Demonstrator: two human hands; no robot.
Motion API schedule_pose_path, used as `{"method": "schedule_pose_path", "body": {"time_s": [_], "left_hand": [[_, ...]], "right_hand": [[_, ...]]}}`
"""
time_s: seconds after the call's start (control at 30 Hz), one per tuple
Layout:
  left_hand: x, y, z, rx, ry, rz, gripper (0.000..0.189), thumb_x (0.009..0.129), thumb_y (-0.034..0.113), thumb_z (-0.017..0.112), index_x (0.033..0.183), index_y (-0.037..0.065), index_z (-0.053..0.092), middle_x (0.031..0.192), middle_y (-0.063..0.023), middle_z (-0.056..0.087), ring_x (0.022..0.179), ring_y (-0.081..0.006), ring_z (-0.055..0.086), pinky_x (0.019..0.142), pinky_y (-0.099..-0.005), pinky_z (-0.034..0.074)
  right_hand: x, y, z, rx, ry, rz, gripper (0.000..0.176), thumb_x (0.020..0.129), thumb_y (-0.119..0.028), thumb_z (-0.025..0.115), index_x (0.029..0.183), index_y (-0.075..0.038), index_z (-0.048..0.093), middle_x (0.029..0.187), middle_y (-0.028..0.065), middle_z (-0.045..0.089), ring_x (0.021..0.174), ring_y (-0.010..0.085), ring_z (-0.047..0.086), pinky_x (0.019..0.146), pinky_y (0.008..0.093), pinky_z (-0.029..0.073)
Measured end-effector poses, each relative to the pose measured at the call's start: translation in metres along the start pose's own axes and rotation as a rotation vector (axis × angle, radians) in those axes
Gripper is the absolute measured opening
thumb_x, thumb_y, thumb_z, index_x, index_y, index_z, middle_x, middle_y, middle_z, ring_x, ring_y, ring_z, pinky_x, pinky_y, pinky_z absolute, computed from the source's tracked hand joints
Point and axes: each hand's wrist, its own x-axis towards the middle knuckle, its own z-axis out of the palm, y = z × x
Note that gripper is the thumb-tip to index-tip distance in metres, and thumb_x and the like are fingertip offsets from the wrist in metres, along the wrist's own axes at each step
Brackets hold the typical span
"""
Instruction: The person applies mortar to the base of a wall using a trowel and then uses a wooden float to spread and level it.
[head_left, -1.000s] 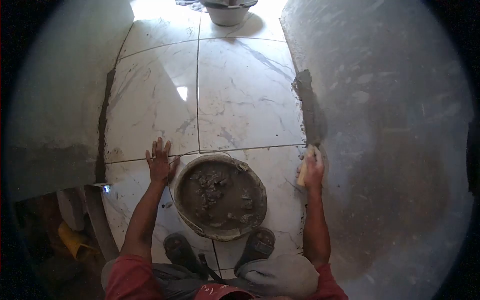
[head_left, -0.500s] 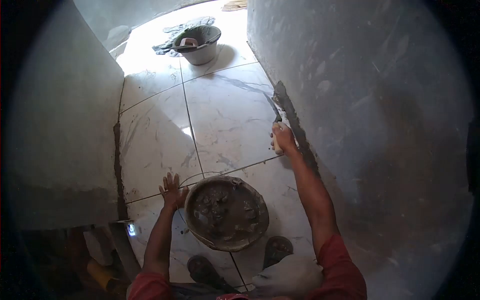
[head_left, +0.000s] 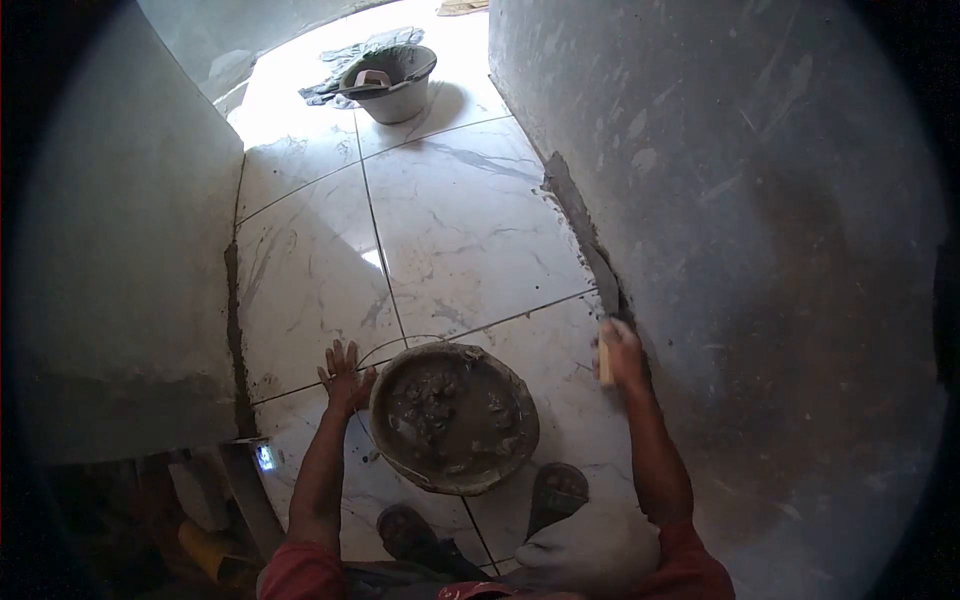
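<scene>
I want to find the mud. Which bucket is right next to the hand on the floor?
The wide pan full of grey mortar, just beside the left hand. The other bucket stands far off in the bright light.

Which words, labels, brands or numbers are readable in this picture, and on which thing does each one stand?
None can be read.
The mortar pan, the far bucket, the floor tiles and the grey wall show no writing.
The trowel in the right hand bears no visible mark; the left hand lies flat on a tile.
A bright spot at lower left is too small to tell.
</scene>
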Motion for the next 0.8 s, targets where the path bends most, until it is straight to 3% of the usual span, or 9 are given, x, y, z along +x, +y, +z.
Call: {"method": "schedule_pose_path", "body": {"time_s": [0.13,0.2,0.23,0.3,0.33,0.47,0.73,0.8], "left_hand": [[0.001,0.002,-0.004,-0.004,-0.016,0.013,0.082,0.082,0.060,0.043,0.146,0.020,0.012,0.152,-0.0110,-0.005,0.139,-0.0341,-0.006,0.104,-0.0631,0.000],[0.002,0.000,-0.002,-0.006,-0.024,0.019,0.082,0.082,0.061,0.043,0.146,0.020,0.011,0.152,-0.0113,-0.006,0.139,-0.0344,-0.007,0.104,-0.0633,0.000],[0.002,-0.002,0.001,0.013,-0.029,0.016,0.082,0.082,0.061,0.043,0.146,0.020,0.011,0.152,-0.0111,-0.006,0.139,-0.0342,-0.007,0.104,-0.0630,0.000],[0.007,-0.002,-0.001,0.032,-0.020,0.014,0.083,0.082,0.062,0.043,0.146,0.021,0.010,0.152,-0.0110,-0.007,0.139,-0.0340,-0.008,0.105,-0.0626,0.000],[0.004,0.000,-0.005,-0.003,-0.046,0.010,0.082,0.082,0.062,0.042,0.146,0.021,0.010,0.152,-0.0109,-0.007,0.139,-0.0340,-0.008,0.105,-0.0621,0.000],[0.000,0.005,-0.017,-0.033,-0.129,-0.010,0.083,0.083,0.063,0.042,0.146,0.020,0.009,0.152,-0.0112,-0.008,0.139,-0.0339,-0.009,0.105,-0.0614,-0.001],[0.004,0.000,-0.022,-0.024,-0.152,0.030,0.077,0.087,0.058,0.041,0.146,0.019,0.010,0.151,-0.0138,-0.007,0.139,-0.0371,-0.004,0.104,-0.0638,0.005],[0.004,0.002,-0.033,-0.023,-0.165,0.035,0.075,0.088,0.057,0.040,0.146,0.019,0.010,0.151,-0.0140,-0.007,0.139,-0.0377,-0.003,0.104,-0.0646,0.007]], "right_hand": [[-0.019,0.026,0.006,-0.035,0.070,-0.058,0.037,0.090,-0.032,0.051,0.114,-0.004,0.051,0.079,0.0086,0.056,0.050,0.0178,0.055,0.041,0.0340,0.047],[0.028,0.055,0.011,-0.181,0.101,-0.424,0.040,0.090,-0.031,0.052,0.120,-0.006,0.049,0.079,0.0081,0.057,0.049,0.0170,0.054,0.041,0.0335,0.047],[0.033,0.043,0.015,-0.176,0.103,-0.429,0.040,0.090,-0.031,0.052,0.120,-0.006,0.049,0.079,0.0081,0.057,0.049,0.0170,0.054,0.041,0.0335,0.047],[0.049,0.011,0.026,-0.118,-0.041,-0.220,0.045,0.089,-0.028,0.053,0.127,-0.007,0.045,0.080,0.0072,0.058,0.050,0.0160,0.054,0.040,0.0319,0.046],[0.049,-0.004,0.027,-0.096,-0.017,-0.143,0.048,0.089,-0.029,0.053,0.130,-0.007,0.043,0.080,0.0062,0.058,0.051,0.0152,0.054,0.042,0.0305,0.047],[0.027,-0.033,0.001,0.044,-0.012,-0.149,0.045,0.090,-0.030,0.052,0.126,-0.005,0.045,0.081,0.0072,0.058,0.050,0.0149,0.052,0.042,0.0291,0.046],[-0.089,0.026,-0.020,0.012,-0.059,-0.257,0.043,0.089,-0.030,0.054,0.121,-0.001,0.048,0.085,0.0074,0.057,0.059,0.0133,0.054,0.049,0.0272,0.046],[-0.087,0.072,-0.032,-0.356,-0.072,-0.453,0.045,0.088,-0.030,0.055,0.121,0.000,0.047,0.090,0.0083,0.058,0.069,0.0150,0.056,0.061,0.0289,0.047]]}}
